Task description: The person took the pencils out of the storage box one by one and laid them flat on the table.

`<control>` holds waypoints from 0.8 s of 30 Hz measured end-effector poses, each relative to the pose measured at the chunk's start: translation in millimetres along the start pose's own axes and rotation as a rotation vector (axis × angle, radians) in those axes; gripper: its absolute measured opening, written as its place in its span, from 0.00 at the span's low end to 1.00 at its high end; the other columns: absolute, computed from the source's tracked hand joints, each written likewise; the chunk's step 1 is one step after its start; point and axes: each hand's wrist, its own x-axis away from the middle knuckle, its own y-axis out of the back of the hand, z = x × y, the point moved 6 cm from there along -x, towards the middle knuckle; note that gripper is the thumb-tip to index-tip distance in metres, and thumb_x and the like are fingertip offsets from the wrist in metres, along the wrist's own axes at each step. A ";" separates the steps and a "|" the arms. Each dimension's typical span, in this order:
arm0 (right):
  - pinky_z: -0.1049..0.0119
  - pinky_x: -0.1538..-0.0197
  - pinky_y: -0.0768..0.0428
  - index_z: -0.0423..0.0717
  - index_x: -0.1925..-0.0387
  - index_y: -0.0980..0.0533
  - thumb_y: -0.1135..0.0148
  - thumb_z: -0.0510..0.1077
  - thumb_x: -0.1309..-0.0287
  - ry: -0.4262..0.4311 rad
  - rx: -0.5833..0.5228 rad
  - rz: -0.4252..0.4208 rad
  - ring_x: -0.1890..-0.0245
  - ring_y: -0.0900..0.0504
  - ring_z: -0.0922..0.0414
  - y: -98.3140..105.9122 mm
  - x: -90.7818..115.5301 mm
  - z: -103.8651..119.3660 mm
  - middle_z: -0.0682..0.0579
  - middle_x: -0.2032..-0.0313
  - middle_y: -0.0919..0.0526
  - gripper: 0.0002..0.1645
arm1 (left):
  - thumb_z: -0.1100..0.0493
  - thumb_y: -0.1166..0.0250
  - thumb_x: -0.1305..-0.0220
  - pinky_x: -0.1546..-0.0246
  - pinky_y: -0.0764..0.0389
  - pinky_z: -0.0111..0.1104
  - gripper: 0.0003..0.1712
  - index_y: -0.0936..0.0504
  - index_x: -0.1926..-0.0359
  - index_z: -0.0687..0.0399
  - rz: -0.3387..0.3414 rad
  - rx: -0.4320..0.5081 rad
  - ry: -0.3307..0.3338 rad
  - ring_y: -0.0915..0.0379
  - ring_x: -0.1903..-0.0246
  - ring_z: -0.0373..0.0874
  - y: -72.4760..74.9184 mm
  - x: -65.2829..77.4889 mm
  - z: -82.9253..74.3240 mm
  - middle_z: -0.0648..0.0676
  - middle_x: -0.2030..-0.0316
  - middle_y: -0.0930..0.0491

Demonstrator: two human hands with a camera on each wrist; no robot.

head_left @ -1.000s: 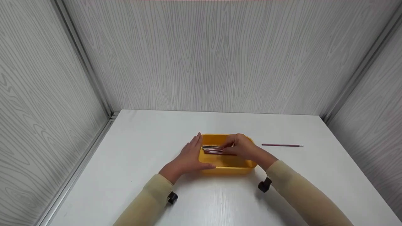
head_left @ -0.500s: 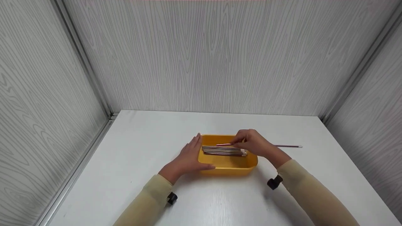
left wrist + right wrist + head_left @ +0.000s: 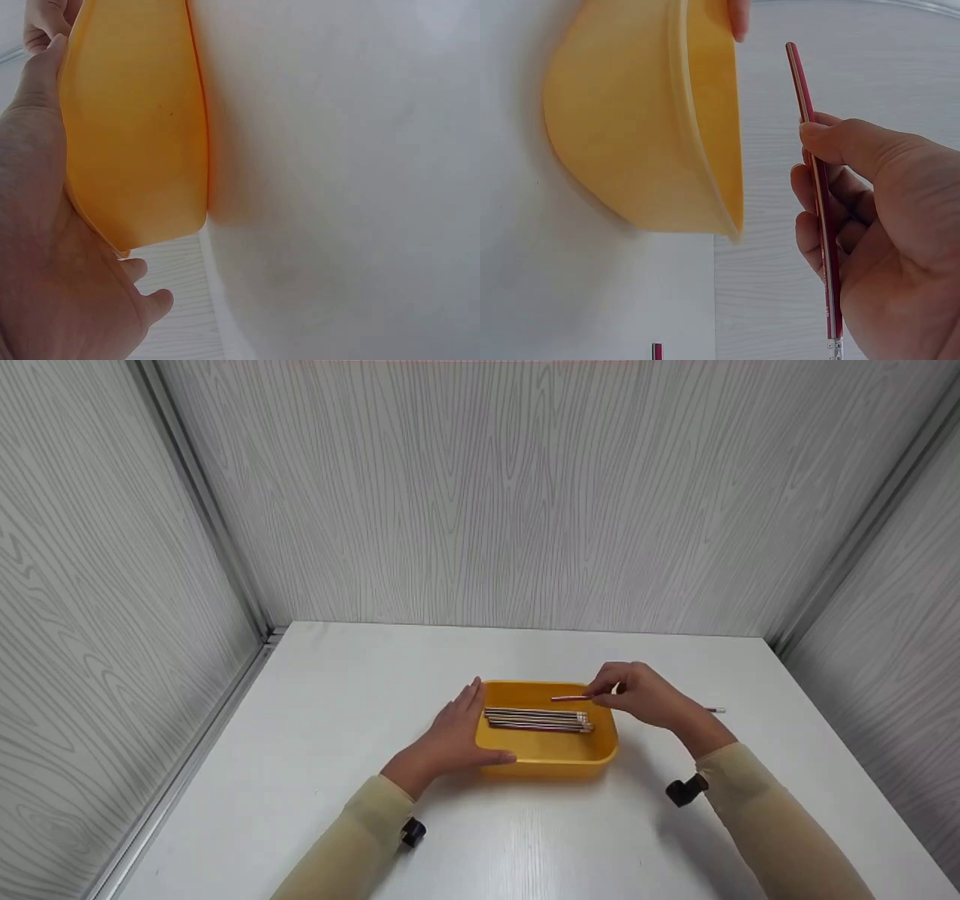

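A yellow plastic container (image 3: 544, 769) stands on the white table, with several striped pencils (image 3: 536, 720) lying side by side in it. My left hand (image 3: 446, 739) rests against its left end, fingers straight along the outside and thumb over the front rim. Above the container's back right part, my right hand (image 3: 641, 695) pinches one red striped pencil (image 3: 819, 180) between thumb and fingers. In the right wrist view that pencil runs across the palm, its metal-banded end toward the wrist. The left wrist view shows the container's outer wall (image 3: 142, 127) beside the left palm.
Another pencil (image 3: 718, 710) lies on the table to the right, mostly hidden behind the right hand. White table surface (image 3: 360, 675) surrounds the container. Grey wood-grain panels (image 3: 480, 495) close off the back and both sides.
My right hand has drawn back to the right and up out of the container, bringing one pencil with it. The pencils inside are now uncovered. My left hand has stayed in place.
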 end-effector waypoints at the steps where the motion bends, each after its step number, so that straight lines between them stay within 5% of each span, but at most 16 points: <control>1: 0.68 0.57 0.20 0.54 0.52 0.06 0.25 0.35 0.29 -0.007 0.003 -0.007 0.58 0.18 0.53 2.9 2.3 -2.0 0.54 0.56 0.10 0.12 | 0.19 0.24 0.45 0.13 0.57 0.49 0.84 0.62 0.09 0.54 0.000 0.000 0.003 0.66 0.11 0.51 -0.1 0.2 0.2 0.53 0.09 0.66; 10: 0.70 0.60 0.17 0.52 0.52 0.06 0.25 0.36 0.29 -0.055 -0.013 -0.052 0.62 0.18 0.49 28.7 21.4 -22.8 0.53 0.57 0.10 0.10 | 0.18 0.25 0.46 0.13 0.58 0.49 0.84 0.63 0.09 0.55 0.000 -0.001 -0.002 0.68 0.11 0.50 1.6 2.3 -0.7 0.53 0.09 0.67; 24: 0.71 0.58 0.21 0.51 0.51 0.06 0.25 0.37 0.28 -0.091 0.063 -0.129 0.58 0.19 0.56 61.4 48.9 -46.0 0.52 0.55 0.10 0.10 | 0.19 0.25 0.45 0.13 0.60 0.49 0.84 0.63 0.09 0.55 0.008 0.008 -0.013 0.69 0.11 0.50 0.0 2.6 -0.9 0.53 0.09 0.67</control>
